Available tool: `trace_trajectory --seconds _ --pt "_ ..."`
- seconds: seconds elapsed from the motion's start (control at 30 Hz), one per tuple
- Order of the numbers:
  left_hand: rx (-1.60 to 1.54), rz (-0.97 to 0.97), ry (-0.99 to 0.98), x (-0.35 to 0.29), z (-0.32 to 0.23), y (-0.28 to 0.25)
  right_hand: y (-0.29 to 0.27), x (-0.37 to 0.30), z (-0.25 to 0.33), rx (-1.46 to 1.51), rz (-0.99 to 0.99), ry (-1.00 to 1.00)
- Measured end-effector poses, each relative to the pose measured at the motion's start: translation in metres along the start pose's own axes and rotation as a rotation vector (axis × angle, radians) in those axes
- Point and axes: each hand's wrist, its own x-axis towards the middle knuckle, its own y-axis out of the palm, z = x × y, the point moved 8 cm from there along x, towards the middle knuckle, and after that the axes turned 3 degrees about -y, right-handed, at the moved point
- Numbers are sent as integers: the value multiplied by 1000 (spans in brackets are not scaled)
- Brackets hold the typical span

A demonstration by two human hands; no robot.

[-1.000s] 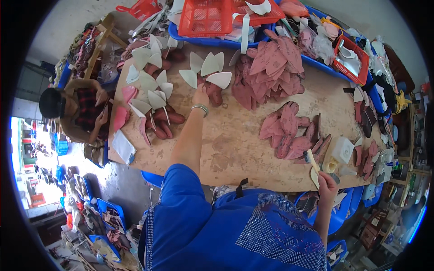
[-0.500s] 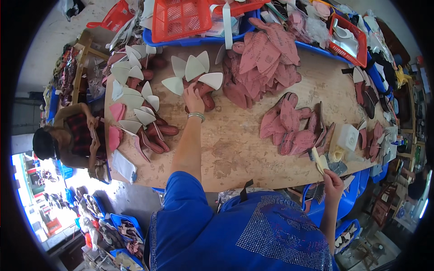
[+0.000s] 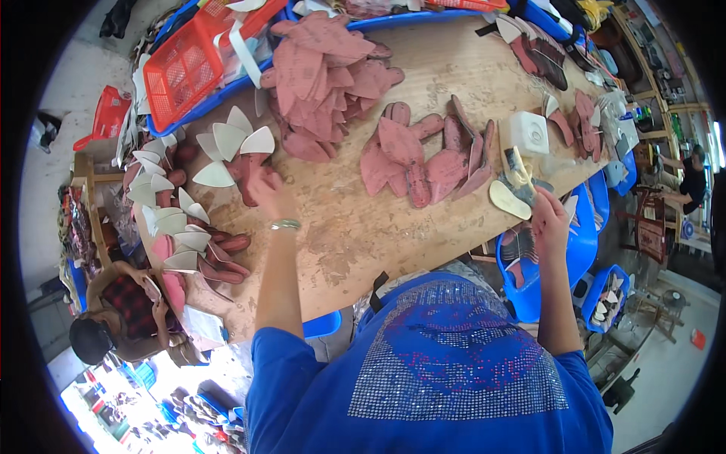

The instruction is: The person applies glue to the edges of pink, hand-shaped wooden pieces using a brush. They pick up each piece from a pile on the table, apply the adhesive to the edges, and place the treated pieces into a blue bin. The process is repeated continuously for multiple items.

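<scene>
My left hand is over the table at the left, smeared by motion, so its fingers do not show clearly. Just beyond it lies a dark red insole, and white leaf-shaped pieces fan out from that group. On the right, at the table's front edge, my right hand is closed on a cream oval piece and what looks like a brush with a dark tip. A dark grey piece shows behind those fingers. Close by stands a white plastic jug.
Pink insoles are heaped at the back, with a smaller pile mid-table. More white-tipped insoles line the left edge. A red basket sits in a blue bin. Another person sits at the left; blue tubs stand front right.
The view has swung, so the table appears tilted. My left hand has come off the white-tipped insoles towards me. In my right hand, the cream oval piece and the brush now stand further apart.
</scene>
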Motion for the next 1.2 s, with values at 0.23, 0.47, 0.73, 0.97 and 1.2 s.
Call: trace_trajectory --seconds 0.23,0.47,0.73,0.97,1.2 --pt "-234 472 -137 -170 -136 124 -39 13 -2 77 -78 -7" --pt "119 411 -481 -193 -186 161 -113 8 -20 -82 -158 -53" --pt "91 330 -463 -196 -176 173 -155 50 -55 -609 -101 -232" --pt "-840 653 -704 -210 -196 139 -131 108 -67 -1087 44 -382" --pt "-1328 1019 -1059 -265 -255 79 -104 139 -82 -1308 184 -444"
